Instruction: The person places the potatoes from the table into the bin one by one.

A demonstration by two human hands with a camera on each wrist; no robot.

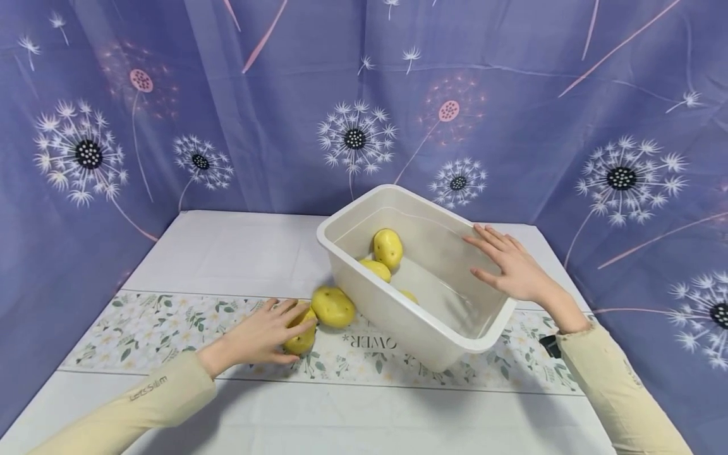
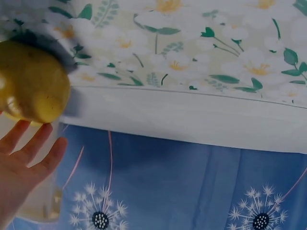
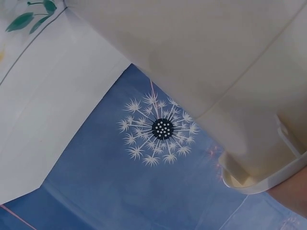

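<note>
My left hand lies over a yellow potato, its fingers spread across the top and partly hiding it. In the left wrist view, the fingertips are at the lower side of a potato. A second potato sits between that one and the pale box. Inside the box lie several yellow potatoes, one mostly hidden by the near wall. My right hand rests at the box's right rim with fingers extended inward. The right wrist view shows the box wall and some skin by the rim.
A white table cover with a floral band lies under everything. Purple-blue curtains with dandelion prints stand behind the table and at both sides. The angled box takes up the right-centre part of the table.
</note>
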